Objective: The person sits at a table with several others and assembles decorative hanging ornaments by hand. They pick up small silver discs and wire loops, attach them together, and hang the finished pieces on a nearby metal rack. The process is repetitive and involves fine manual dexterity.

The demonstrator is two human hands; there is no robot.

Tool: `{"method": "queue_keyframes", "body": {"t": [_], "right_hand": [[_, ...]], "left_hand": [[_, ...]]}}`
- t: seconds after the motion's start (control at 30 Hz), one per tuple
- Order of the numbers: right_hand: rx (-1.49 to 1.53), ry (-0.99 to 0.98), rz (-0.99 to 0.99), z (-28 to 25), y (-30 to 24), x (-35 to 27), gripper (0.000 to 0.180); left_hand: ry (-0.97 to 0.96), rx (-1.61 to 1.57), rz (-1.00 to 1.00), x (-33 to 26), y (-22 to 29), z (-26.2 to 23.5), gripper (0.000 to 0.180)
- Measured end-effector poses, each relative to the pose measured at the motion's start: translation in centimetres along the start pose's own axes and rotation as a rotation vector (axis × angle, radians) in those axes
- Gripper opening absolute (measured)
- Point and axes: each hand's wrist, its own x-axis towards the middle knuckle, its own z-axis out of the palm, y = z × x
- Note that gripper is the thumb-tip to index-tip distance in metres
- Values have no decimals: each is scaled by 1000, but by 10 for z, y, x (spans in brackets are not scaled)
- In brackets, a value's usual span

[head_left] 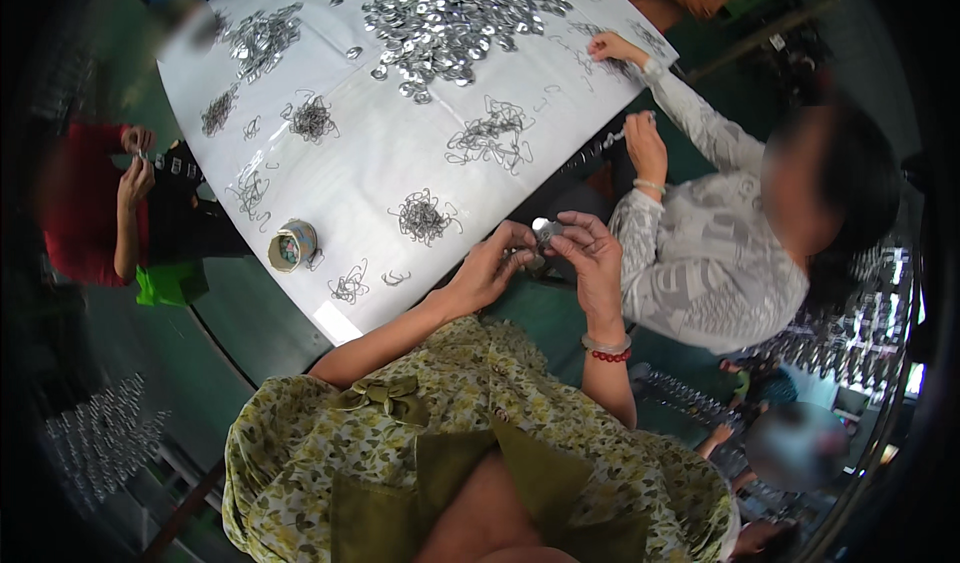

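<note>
My left hand (497, 263) and my right hand (590, 253) meet at the near edge of a white table (400, 163). Between their fingertips they pinch a small round silver metal piece (547, 231). The left fingers touch it from the left and the right fingers curl over it from the right. A tangle of thin wire hooks (424, 216) lies on the table just left of my hands. A big heap of shiny metal discs (455, 18) covers the far middle of the table.
A small round tin (292, 245) stands near the table's left edge. More wire tangles (490, 135) are scattered about. A person in a grey patterned top (700, 253) works at my right, another in red (90, 203) at the left. Strung metal pieces (105, 433) lie on the floor.
</note>
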Motion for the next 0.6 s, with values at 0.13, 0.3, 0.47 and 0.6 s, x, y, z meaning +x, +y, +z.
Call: {"method": "queue_keyframes", "body": {"t": [0.13,0.3,0.47,0.6], "right_hand": [[-10,8,-15,-6,-10,-14,23],[-24,52,7,-11,-18,-25,22],[-61,112,-83,-5,-4,-38,21],[-58,134,-22,-4,-2,-46,19]], "left_hand": [[36,87,69,-1,6,14,22],[9,180,32,-8,9,23,21],[64,158,171,-8,-5,11,32],[249,501,-64,30,-56,-51,20]]}}
